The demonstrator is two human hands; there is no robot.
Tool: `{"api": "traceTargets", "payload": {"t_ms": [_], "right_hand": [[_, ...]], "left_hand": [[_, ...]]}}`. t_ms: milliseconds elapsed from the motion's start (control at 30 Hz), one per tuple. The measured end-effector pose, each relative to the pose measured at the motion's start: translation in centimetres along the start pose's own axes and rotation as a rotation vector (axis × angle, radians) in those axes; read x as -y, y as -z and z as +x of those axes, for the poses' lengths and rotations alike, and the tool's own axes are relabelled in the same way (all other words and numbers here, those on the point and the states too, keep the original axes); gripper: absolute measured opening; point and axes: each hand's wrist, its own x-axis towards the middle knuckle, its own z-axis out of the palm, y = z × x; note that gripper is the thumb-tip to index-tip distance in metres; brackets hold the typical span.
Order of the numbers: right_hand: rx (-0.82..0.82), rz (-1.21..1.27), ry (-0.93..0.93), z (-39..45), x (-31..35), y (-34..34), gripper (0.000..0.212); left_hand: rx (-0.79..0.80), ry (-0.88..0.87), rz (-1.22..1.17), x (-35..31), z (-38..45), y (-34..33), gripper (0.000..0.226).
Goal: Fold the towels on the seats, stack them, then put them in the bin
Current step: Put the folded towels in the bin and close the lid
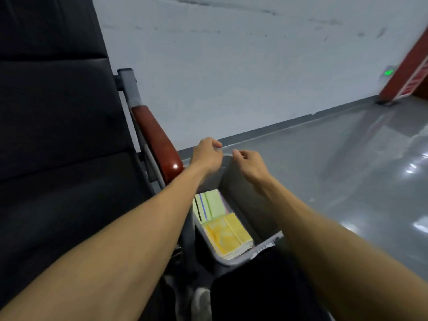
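Grey plastic, the bin stands on the floor beside the seat, with our folded towels stacked inside. Our left hand curls its fingers over the far rim; whether they grip it we cannot tell. Our right hand hangs just beside, fingers loosely curled, seemingly holding nothing.

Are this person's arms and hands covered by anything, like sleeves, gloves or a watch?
No. Both forearms are bare as far as the view shows, with no sleeve in sight. The left hand and right hand wear no gloves, and no watch or bracelet shows on either wrist.
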Motion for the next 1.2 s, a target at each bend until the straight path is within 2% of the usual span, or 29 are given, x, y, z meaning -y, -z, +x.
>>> {"api": "traceTargets", "payload": {"t_ms": [133, 267, 500, 667, 733, 867, 967, 1067, 1133, 1200], "right_hand": [[0.0, 0.012, 0.008, -0.6, -0.6, 0.0, 0.036], [-0.005, 0.034, -0.06, -0.7, -3.8, 0.0, 0.036], [-0.107, -0.026, -0.337, 0.6, -15.0, 2.1, 0.033], [-0.115, -0.056, -0.451, 2.2, -22.7, 2.3, 0.032], [-0.117, -0.071, -0.494, 2.9, -25.4, 2.2, 0.032], [-0.114, -0.21, -0.585, 4.3, -30.0, 2.2, 0.029], [-0.057, -0.407, -0.639, 3.9, -33.5, 1.9, 0.029], [-0.049, -0.485, -0.641, 3.3, -35.7, 1.4, 0.023], [-0.078, -0.513, -0.585, 3.4, -36.1, 1.3, 0.011], [-0.108, -0.508, -0.553, 3.6, -35.7, 1.7, 0.013]], "left_hand": [[0.043, -0.013, -0.022, 0.2, 0.1, -1.1, 0.016], [0.117, 0.05, -0.048, 1.9, 0.5, -5.4, 0.02], [0.298, 0.14, -0.044, 4.7, 1.9, -17.6, 0.028], [0.406, 0.176, 0.021, 6.6, 2.5, -25.5, 0.02], [0.433, 0.19, 0.052, 7.3, 2.9, -28.3, 0.024], [0.477, 0.248, 0.064, 8.4, 3.4, -32.7, 0.019], [0.523, 0.302, 0.046, 9.5, 3.1, -35.4, 0.03], [0.513, 0.357, 0.001, 11.0, 2.6, -37.4, 0.045], [0.505, 0.363, -0.018, 12.0, 2.4, -38.4, 0.03], [0.489, 0.369, -0.029, 12.1, 2.1, -39.0, 0.028]]}}
